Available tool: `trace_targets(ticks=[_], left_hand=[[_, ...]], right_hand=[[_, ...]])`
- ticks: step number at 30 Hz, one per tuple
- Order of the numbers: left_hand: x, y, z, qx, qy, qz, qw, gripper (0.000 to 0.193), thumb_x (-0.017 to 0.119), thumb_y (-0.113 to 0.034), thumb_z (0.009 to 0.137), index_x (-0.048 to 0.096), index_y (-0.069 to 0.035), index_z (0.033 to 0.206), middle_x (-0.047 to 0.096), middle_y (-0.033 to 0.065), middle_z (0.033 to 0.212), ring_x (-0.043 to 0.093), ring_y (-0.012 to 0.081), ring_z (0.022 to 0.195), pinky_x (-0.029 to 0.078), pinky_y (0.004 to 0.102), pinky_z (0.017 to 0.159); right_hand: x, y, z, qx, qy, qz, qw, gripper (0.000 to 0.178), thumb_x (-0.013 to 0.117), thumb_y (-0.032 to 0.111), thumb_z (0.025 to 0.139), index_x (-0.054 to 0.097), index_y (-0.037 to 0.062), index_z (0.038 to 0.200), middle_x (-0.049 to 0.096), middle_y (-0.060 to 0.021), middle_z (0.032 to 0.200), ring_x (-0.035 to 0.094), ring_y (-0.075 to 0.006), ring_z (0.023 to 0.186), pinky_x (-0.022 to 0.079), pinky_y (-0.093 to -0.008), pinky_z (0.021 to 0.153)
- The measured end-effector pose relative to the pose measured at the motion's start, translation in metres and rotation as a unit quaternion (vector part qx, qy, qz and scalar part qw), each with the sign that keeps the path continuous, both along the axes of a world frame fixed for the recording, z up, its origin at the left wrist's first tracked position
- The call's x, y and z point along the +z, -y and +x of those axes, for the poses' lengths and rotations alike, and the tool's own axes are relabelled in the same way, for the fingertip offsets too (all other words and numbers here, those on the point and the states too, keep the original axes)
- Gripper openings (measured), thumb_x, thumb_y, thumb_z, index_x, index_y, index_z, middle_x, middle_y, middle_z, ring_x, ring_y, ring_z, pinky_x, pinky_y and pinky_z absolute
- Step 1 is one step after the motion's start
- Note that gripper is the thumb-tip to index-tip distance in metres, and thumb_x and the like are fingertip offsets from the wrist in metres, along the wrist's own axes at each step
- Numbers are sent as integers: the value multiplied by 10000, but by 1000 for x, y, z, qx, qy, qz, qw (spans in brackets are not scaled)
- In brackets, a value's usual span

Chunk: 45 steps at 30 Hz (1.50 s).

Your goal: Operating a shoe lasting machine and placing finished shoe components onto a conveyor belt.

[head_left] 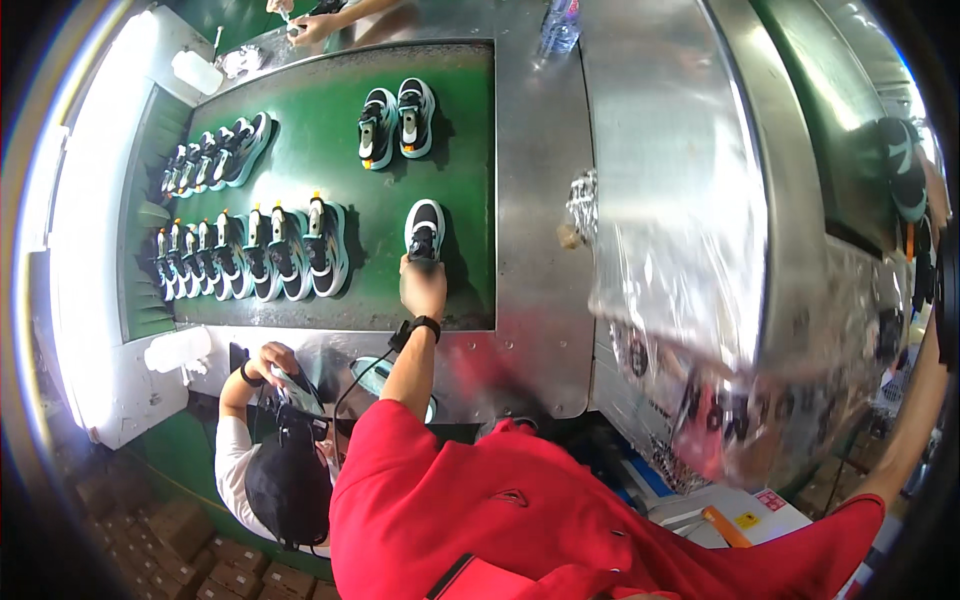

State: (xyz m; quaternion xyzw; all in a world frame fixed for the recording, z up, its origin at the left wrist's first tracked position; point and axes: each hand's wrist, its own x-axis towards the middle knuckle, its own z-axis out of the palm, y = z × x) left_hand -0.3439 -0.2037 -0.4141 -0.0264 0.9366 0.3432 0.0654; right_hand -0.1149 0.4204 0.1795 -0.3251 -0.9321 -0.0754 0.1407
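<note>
My left hand (423, 288) reaches onto the green conveyor belt (385, 215), fingers closed round the heel end of a black sneaker (425, 228) with a pale sole. That sneaker lies toe away from me on the belt. Far out at the right rim, my right hand (937, 196) is closed on another dark sneaker (906, 170) with a light blue sole; its fingers show only in part. A pair of sneakers (394, 125) stands farther up the belt, with orange tabs at the near ends.
Two rows of sneakers (285, 250) fill the belt's left part. A co-worker in a black cap (287, 490) handles something at the near left; another person's hands (312, 28) work across the belt. A plastic-draped metal housing (680, 190) stands right. A bottle (560, 28) lies beyond.
</note>
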Motion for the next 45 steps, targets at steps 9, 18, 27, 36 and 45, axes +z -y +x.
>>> trace_targets(ticks=[9, 18, 27, 36, 45], left_hand=[[-28, 24, 6, 24, -147, 197, 969, 720, 764, -314, 781, 446, -105, 1393, 624, 141, 1226, 657, 302, 1019, 513, 409, 908], [35, 2, 19, -184, -144, -29, 972, 783, 697, -385, 846, 391, 112, 1367, 450, 323, 1358, 458, 433, 1251, 355, 524, 1048], [327, -97, 243, -509, 329, 507, 613, 683, 740, -161, 860, 389, 59, 1403, 512, 191, 1368, 544, 309, 1219, 448, 397, 1007], [451, -148, 434, -626, 119, 634, 438, 1109, 795, -230, 804, -15, 24, 1517, 213, 200, 1533, 304, 308, 1394, 270, 450, 1135], [400, -69, 592, -647, 660, 331, 191, 599, 608, -150, 905, 357, 31, 1419, 544, 141, 1306, 561, 228, 1173, 427, 354, 1020]], right_hand=[[-12, 27, -49, -24, -59, -249, 966, 524, 604, 384, 881, 576, 48, 1282, 616, -119, 1249, 565, -242, 1157, 427, -322, 991], [0, 87, -23, 134, -321, -29, 937, 879, 776, 300, 609, 477, -89, 1338, 632, -225, 1173, 639, -259, 1007, 491, -325, 911], [33, 269, 132, 224, -502, -12, 836, 718, 724, 94, 635, 464, -69, 1285, 600, -135, 1164, 591, -193, 1062, 492, -331, 946], [-38, 489, 301, -68, -303, 126, 942, 800, 779, 209, 702, 417, 15, 1388, 429, -198, 1381, 449, -378, 1253, 373, -461, 1037], [-130, 679, 507, -284, -662, -10, 693, 906, 862, 400, 699, 431, -5, 1386, 543, -137, 1330, 535, -233, 1220, 402, -366, 1041]])
